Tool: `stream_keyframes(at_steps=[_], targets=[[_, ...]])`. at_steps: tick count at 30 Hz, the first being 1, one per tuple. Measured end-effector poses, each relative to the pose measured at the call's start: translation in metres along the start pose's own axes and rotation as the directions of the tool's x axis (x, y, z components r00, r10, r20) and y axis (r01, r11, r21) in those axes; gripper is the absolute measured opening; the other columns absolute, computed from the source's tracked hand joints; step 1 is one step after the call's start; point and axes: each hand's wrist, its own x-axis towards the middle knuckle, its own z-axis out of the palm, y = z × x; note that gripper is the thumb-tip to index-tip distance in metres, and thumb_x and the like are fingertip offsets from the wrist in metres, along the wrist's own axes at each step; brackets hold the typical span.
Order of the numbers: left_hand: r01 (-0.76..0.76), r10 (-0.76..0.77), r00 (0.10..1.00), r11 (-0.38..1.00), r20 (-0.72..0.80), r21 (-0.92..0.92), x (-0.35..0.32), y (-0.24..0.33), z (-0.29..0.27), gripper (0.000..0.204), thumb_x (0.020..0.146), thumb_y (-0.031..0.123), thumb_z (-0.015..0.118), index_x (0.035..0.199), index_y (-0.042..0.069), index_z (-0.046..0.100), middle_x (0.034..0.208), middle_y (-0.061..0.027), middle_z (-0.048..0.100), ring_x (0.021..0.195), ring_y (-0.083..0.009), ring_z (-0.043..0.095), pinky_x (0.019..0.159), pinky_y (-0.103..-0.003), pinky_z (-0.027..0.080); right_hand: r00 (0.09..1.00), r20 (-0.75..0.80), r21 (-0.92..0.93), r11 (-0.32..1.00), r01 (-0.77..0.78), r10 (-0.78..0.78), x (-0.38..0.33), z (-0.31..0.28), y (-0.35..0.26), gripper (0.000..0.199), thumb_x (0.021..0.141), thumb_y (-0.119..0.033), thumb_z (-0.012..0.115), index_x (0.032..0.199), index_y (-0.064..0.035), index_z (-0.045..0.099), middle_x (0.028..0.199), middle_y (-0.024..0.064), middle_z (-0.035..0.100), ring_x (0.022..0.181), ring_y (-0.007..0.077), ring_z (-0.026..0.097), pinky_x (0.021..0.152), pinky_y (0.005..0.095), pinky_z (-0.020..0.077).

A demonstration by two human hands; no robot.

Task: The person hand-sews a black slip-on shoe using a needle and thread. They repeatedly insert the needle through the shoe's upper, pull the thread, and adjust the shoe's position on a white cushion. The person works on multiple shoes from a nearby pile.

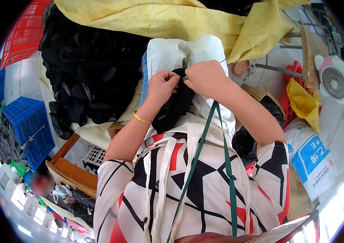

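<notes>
A black fabric piece, shaped somewhat like a soft shoe, lies over the white cloth on my lap. The fingers of my left hand are pinched at its upper edge. Close beside them, almost touching, my right hand is closed around a small tool whose short metal tip pokes out toward the left fingertips. Most of that tool is hidden inside my fist, so its kind does not show. A green cord runs down my front from near my right wrist.
To the left rises a big heap of black fabric pieces. Yellow sheeting spreads across the far side. A wooden stool or chair and blue crate stand left; a fan, yellow bag and white sack are right.
</notes>
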Motion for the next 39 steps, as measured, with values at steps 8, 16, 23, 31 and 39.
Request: stream_keyframes(at_steps=[8, 16, 23, 31, 39], targets=[[0.004, -0.004, 1.0, 1.0, 0.004, -0.027, 0.001, -0.003, 0.001, 0.014, 0.094, 0.015, 0.069, 0.094, 0.001, 0.069, 0.079, -0.0005, 0.066, 0.068, -0.0076, 0.06, 0.06, -0.022, 0.051, 0.999, 0.04, -0.031, 0.999, 0.01, -0.008, 0.005, 0.002, 0.0, 0.027, 0.082, -0.033, 0.072, 0.077, -0.007, 0.07, 0.076, 0.0113, 0.07, 0.077, 0.0314, 0.07, 0.065, 0.0432, 0.0548], [0.008, -0.008, 1.0, 1.0, 0.013, 0.0, 0.004, -0.007, -0.001, 0.014, 0.093, 0.016, 0.069, 0.094, 0.002, 0.069, 0.079, -0.0001, 0.066, 0.069, -0.0076, 0.06, 0.061, -0.023, 0.05, 0.999, 0.046, -0.007, 1.0, 0.01, -0.009, 0.004, 0.007, -0.002, 0.026, 0.086, -0.034, 0.069, 0.081, -0.0081, 0.069, 0.078, 0.0097, 0.069, 0.079, 0.0303, 0.069, 0.065, 0.0431, 0.0541], [-0.027, 0.03, 0.995, 0.999, 0.096, -0.026, -0.012, 0.005, -0.011, 0.012, 0.093, 0.016, 0.069, 0.095, 0.004, 0.069, 0.081, 0.0021, 0.065, 0.072, -0.006, 0.06, 0.063, -0.021, 0.048, 0.998, 0.033, 0.242, 0.969, 0.048, -0.058, -0.054, -0.003, -0.013, 0.037, 0.083, -0.044, 0.071, 0.082, -0.0074, 0.064, 0.08, 0.0093, 0.068, 0.082, 0.0314, 0.068, 0.064, 0.0459, 0.052], [-0.007, 0.016, 0.978, 0.999, 0.21, -0.041, -0.03, 0.0, -0.011, 0.012, 0.092, 0.015, 0.071, 0.096, 0.004, 0.07, 0.082, 0.0044, 0.064, 0.074, -0.0041, 0.055, 0.066, -0.022, 0.045, 0.968, -0.217, 0.459, 0.888, -0.013, 0.126, -0.116, 0.04, 0.023, 0.039, 0.084, -0.039, 0.074, 0.097, -0.0041, 0.062, 0.1, 0.0126, 0.07, 0.078, 0.0266, 0.069, 0.065, 0.0395, 0.0523], [-0.052, 0.046, 0.964, 0.999, 0.262, 0.015, -0.038, -0.001, 0.004, 0.01, 0.089, 0.01, 0.073, 0.091, 0.001, 0.069, 0.078, 0.0029, 0.063, 0.072, -0.0053, 0.054, 0.066, -0.022, 0.045, 0.873, 0.176, 0.789, -0.595, 0.151, 0.455, -0.046, 0.068, 0.055, 0.021, 0.099, -0.026, 0.062, 0.109, -0.0072, 0.059, 0.101, 0.0052, 0.068, 0.078, 0.013, 0.067, 0.06, 0.0242, 0.0522]])
